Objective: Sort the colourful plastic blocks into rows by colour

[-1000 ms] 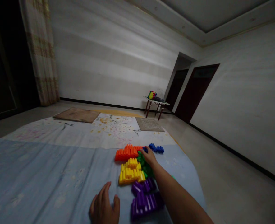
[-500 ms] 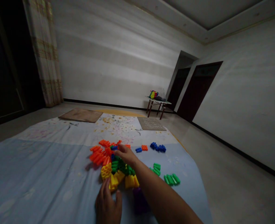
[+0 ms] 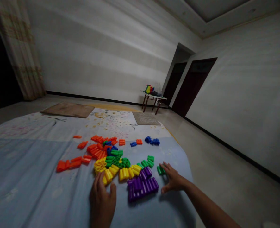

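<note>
Orange plastic tube blocks (image 3: 66,165) lie spread out on the flowery blue and white cloth (image 3: 35,190); its flatness probably helps them stay put. The left hand (image 3: 102,201) has its thumb and fingers apart, with fingertips by the shiny yellow plastic tube blocks (image 3: 108,174), maybe to keep them close. Green plastic tube blocks (image 3: 117,161) bunch behind. Ridged purple plastic blocks (image 3: 143,188) sit between the hands, some on top of others. The right hand (image 3: 174,180) is spread wide beside a small dark green block (image 3: 160,170), perhaps guarding that side; I can't tell if they touch.
</note>
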`<state>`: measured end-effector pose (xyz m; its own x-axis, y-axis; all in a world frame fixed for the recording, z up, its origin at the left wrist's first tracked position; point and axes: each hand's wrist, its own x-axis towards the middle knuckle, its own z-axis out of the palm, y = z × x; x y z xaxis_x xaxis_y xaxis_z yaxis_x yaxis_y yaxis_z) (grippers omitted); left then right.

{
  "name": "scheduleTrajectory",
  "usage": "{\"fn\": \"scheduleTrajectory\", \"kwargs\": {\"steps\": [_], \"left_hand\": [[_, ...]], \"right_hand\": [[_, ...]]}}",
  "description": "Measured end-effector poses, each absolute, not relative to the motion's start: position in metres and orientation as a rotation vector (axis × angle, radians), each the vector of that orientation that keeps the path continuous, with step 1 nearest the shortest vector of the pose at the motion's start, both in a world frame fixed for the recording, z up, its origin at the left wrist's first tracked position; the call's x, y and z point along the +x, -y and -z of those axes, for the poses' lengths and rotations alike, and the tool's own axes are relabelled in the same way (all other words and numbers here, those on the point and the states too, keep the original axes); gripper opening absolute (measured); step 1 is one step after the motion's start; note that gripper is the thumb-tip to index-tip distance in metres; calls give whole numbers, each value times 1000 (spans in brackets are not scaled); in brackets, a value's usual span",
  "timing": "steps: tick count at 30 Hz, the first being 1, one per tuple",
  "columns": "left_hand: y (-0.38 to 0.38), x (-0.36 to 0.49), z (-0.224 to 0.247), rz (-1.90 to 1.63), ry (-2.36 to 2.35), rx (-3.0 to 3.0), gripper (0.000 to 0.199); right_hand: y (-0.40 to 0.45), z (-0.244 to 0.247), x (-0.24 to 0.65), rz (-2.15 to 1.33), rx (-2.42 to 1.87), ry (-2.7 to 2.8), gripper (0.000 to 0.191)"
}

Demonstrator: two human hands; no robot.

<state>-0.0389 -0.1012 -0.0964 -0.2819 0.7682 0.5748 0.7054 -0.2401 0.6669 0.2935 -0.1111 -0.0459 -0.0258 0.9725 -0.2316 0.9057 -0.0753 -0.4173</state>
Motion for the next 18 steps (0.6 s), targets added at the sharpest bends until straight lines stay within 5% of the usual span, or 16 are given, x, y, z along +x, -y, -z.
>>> {"fn": "scheduleTrajectory", "kwargs": {"steps": [18], "left_hand": [[109,-42,98,-1670,-1791,1761,52]], "right_hand": [[46,61,143,-437,-1721,2227,113]]}}
